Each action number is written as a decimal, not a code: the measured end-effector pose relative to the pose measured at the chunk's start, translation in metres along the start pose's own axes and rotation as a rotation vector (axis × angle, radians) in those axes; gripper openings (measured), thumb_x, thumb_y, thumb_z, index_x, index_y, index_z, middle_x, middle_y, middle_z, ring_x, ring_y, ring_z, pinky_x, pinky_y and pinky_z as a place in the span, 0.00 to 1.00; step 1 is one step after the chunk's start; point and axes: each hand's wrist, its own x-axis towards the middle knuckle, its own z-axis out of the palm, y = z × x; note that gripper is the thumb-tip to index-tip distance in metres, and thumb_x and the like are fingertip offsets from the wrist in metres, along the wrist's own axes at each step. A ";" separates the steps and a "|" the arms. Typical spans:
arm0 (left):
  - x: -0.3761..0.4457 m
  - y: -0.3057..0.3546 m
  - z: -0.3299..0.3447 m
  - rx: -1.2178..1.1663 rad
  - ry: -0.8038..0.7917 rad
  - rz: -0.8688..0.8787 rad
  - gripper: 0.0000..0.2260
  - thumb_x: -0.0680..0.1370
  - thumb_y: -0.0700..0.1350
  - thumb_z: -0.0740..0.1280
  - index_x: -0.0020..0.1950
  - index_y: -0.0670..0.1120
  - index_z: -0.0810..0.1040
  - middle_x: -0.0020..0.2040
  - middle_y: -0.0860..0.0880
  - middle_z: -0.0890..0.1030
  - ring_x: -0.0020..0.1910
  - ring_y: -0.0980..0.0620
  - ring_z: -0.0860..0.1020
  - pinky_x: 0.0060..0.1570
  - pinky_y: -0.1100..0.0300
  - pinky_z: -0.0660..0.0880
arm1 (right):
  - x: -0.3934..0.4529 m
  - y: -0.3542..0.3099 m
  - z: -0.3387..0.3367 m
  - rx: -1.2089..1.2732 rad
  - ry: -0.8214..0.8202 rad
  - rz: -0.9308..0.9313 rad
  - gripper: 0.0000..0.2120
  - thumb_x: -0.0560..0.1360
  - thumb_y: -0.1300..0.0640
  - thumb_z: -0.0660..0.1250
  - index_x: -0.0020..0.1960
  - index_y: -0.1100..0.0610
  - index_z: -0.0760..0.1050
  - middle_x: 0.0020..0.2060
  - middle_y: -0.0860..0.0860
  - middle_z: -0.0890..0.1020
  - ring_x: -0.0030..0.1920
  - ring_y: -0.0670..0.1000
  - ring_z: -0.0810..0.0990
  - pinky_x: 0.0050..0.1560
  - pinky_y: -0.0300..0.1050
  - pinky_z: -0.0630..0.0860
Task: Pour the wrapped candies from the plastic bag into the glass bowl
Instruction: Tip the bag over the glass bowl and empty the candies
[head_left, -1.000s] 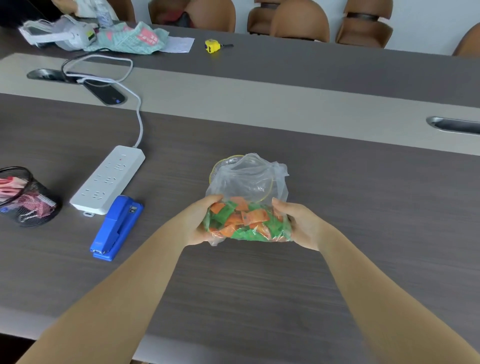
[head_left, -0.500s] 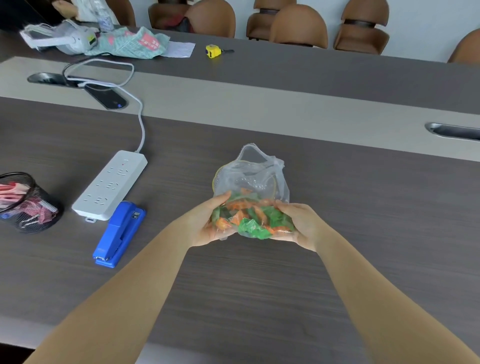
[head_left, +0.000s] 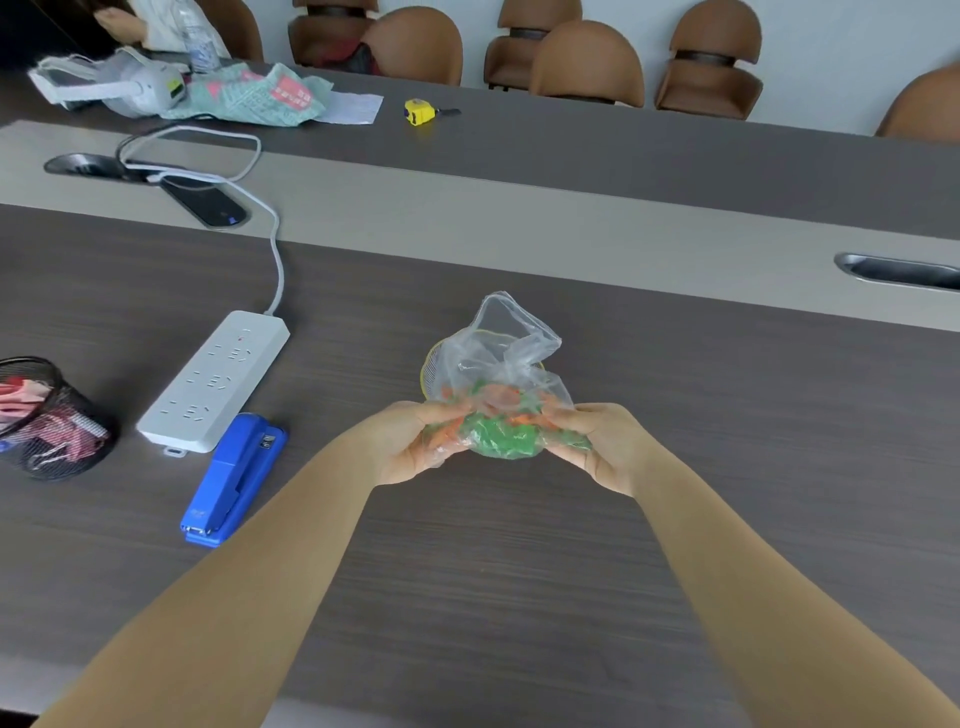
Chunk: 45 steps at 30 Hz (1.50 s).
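Note:
A clear plastic bag (head_left: 506, 358) holds several green and orange wrapped candies (head_left: 501, 434) bunched at its near end. My left hand (head_left: 410, 441) grips the bag's left side and my right hand (head_left: 597, 441) grips its right side, holding it just above the table. The bag's crumpled open end points away from me, over the glass bowl (head_left: 430, 366). Only the bowl's yellow-tinted left rim shows; the rest is hidden behind the bag.
A blue stapler (head_left: 234, 486), a white power strip (head_left: 215, 382) with its cable, and a black mesh pen cup (head_left: 49, 418) lie to the left. A phone (head_left: 205, 200), a yellow tape measure (head_left: 420, 111), cloth and a headset sit farther back. Brown chairs line the far side.
Both hands have tilted the bag's bottom up toward me, so the candies bunch lower and the open end leans farther over the bowl.

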 end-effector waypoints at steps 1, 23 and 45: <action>-0.001 0.002 0.000 0.021 0.004 0.006 0.08 0.70 0.39 0.68 0.49 0.42 0.79 0.40 0.49 0.84 0.42 0.53 0.81 0.59 0.61 0.72 | 0.000 -0.002 0.001 -0.007 0.012 -0.004 0.06 0.72 0.66 0.64 0.47 0.67 0.77 0.43 0.55 0.81 0.41 0.50 0.81 0.39 0.34 0.81; -0.011 0.037 0.013 0.058 0.008 0.075 0.16 0.73 0.30 0.63 0.60 0.35 0.73 0.56 0.45 0.80 0.49 0.53 0.79 0.36 0.70 0.79 | 0.002 -0.025 0.013 -0.486 0.186 -0.061 0.14 0.76 0.61 0.58 0.54 0.71 0.75 0.56 0.63 0.80 0.50 0.58 0.80 0.48 0.48 0.79; -0.016 0.079 0.024 0.435 0.363 0.178 0.07 0.72 0.35 0.66 0.34 0.37 0.73 0.42 0.45 0.81 0.43 0.54 0.76 0.36 0.70 0.76 | -0.004 -0.062 0.026 -0.355 0.285 -0.323 0.10 0.70 0.69 0.66 0.32 0.59 0.72 0.29 0.54 0.73 0.29 0.48 0.71 0.24 0.30 0.72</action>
